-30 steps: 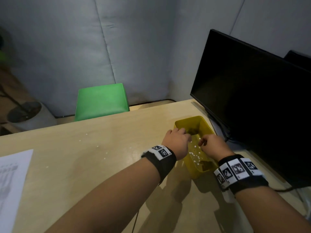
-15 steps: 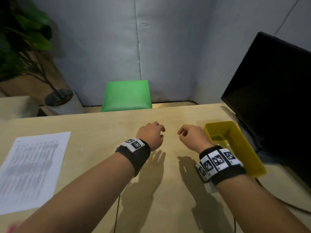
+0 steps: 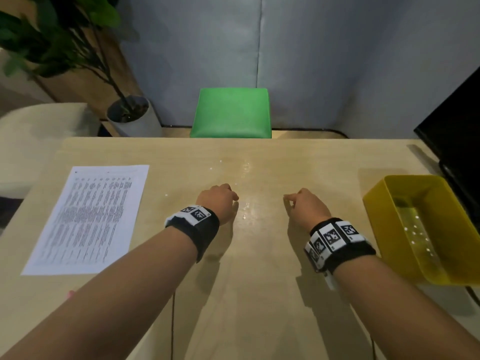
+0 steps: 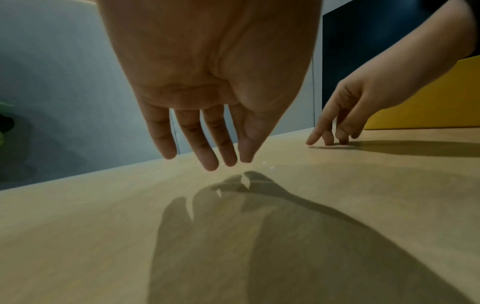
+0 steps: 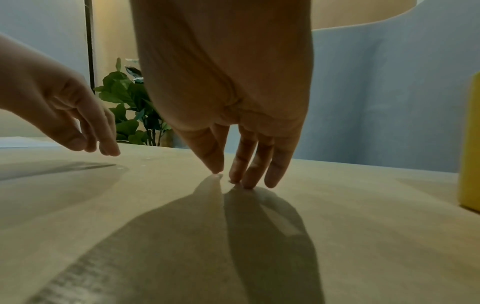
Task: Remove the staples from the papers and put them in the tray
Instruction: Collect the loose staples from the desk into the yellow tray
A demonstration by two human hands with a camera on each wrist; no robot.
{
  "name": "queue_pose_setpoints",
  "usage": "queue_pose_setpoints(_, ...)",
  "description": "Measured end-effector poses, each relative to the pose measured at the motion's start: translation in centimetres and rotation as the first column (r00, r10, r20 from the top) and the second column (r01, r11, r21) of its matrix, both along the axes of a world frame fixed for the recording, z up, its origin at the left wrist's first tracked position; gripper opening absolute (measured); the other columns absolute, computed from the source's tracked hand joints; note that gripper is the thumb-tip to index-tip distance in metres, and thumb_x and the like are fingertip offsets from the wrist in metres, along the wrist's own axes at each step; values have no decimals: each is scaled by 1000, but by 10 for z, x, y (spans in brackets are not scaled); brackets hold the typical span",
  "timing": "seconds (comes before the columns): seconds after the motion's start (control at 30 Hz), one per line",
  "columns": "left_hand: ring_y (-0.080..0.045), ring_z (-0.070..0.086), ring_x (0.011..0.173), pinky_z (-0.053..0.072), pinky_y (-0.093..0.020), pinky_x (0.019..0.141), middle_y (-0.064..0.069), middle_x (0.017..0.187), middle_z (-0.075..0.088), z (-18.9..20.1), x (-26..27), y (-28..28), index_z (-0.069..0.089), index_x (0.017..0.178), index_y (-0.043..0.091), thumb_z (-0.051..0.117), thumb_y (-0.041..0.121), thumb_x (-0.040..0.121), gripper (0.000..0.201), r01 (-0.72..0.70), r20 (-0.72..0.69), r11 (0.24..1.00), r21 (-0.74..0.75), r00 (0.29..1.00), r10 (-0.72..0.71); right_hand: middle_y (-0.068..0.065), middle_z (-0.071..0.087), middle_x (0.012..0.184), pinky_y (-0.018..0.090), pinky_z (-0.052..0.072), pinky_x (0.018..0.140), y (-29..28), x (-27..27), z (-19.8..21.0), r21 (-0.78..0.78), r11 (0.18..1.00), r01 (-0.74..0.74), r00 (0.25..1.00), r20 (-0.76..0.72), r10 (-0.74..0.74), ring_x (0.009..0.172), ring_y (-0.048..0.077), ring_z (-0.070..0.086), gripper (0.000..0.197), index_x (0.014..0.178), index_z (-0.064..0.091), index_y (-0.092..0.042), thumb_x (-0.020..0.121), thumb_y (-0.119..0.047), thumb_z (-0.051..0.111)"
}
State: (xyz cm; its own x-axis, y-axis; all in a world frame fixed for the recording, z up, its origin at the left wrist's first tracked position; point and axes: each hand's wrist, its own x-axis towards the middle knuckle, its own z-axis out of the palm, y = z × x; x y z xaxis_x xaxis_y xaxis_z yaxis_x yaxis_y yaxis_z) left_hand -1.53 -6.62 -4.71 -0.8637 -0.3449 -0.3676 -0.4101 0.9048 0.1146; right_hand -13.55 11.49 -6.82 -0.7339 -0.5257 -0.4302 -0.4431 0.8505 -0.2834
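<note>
A printed sheet of paper (image 3: 85, 219) lies flat on the left of the wooden table (image 3: 259, 294). The yellow tray (image 3: 376, 211) stands at the right edge, with small pale specks on its floor. Both hands hang over the middle of the table, between paper and tray. My left hand (image 3: 228, 197) (image 4: 228, 162) is empty, its fingers pointing straight down just above the wood. My right hand (image 3: 291, 201) (image 5: 226, 176) also holds nothing, and its fingertips (image 5: 246, 183) touch the tabletop. Tiny pale specks (image 3: 244, 216) lie on the wood between the hands.
A black monitor (image 3: 457, 131) stands behind the tray at the right. Beyond the far table edge are a green stool (image 3: 231, 113) and a potted plant (image 3: 130, 113). A thin cable (image 3: 172, 320) runs under my left forearm.
Both hands have left the tray and moved left to the middle of the table, spreading apart and coming down toward the wood. My view has swung left, bringing the paper fully into sight.
</note>
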Motion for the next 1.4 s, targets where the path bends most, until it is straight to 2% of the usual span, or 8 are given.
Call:
queue_pose_setpoints(0.1, -24, 56, 107, 48, -34, 82, 0, 125, 55, -4, 5, 0, 61, 125, 26, 41, 24, 95, 37, 23, 10, 1000, 12, 1000, -23, 7, 47, 117, 31, 46, 72, -1, 0, -4, 52, 998, -32, 998, -52, 35, 101, 27, 54, 43, 125, 59, -25, 92, -4, 43)
queue_pose_setpoints(0.43, -24, 55, 101, 45, -33, 74, 0, 120, 55, -18, 7, 10, 59, 124, 36, 33, 39, 99, 36, 146, -24, 989, -30, 989, -147, 8, 44, 122, 37, 51, 85, -1, 5, -6, 103, 994, -32, 996, -77, 40, 109, 27, 49, 28, 119, 60, -12, 98, -12, 41)
queue_pose_setpoints(0.57, -25, 54, 99, 38, -31, 70, -2, 117, 54, -24, 5, 12, 61, 120, 29, 31, 38, 99, 38, 186, -17, 978, -89, 982, -189, 5, 47, 117, 37, 52, 82, 3, 7, -11, 37, 999, -8, 996, -85, 11, 103, 25, 52, 21, 106, 66, -12, 94, -13, 49)
queue_pose_setpoints(0.7, -25, 54, 100, 33, -30, 74, 0, 114, 58, -23, 0, 14, 69, 106, 27, 41, 35, 97, 30, 235, -37, 963, -134, 970, -241, -7, 53, 93, 25, 40, 66, 8, 2, -18, -117, 980, 160, 986, -23, -164, 82, 12, 52, 20, 105, 67, -13, 87, -20, 65)
queue_pose_setpoints(0.8, -25, 57, 97, 32, -29, 71, 0, 109, 61, -22, -4, 16, 73, 98, 23, 49, 27, 93, 25, 212, -43, 970, -115, 975, -218, -16, 50, 79, 23, 37, 67, 10, 0, -21, -188, 958, 217, 975, -1, -221, 79, 10, 53, 20, 101, 68, -12, 83, -20, 71)
queue_pose_setpoints(0.97, -24, 61, 93, 44, -31, 68, -1, 102, 66, -26, -8, 13, 73, 92, 19, 53, 20, 88, 21, 46, -70, 998, 47, 997, -43, -1, 60, 99, 32, 50, 82, 14, -1, -17, -216, 968, 128, 988, -56, -144, 92, 20, 60, 12, 89, 76, -13, 87, -12, 64)
queue_pose_setpoints(1.23, -26, 54, 103, 41, -33, 72, -7, 112, 57, -27, -7, 14, 60, 112, 11, 40, 18, 97, 26, 179, -61, 981, -78, 981, -184, 3, 59, 100, 29, 46, 78, 16, -5, -15, -198, 977, 73, 993, -71, -89, 90, 21, 58, 17, 90, 73, -12, 91, -12, 56)
queue_pose_setpoints(1.4, -24, 58, 101, 43, -29, 74, -4, 109, 61, -24, -6, 2, 68, 103, 14, 49, 17, 92, 23, 132, -94, 985, 110, 988, -122, 1, 57, 96, 26, 42, 75, 20, -7, -16, -219, 971, 99, 993, -48, -112, 88, 19, 56, 17, 89, 72, -12, 91, -12, 56)
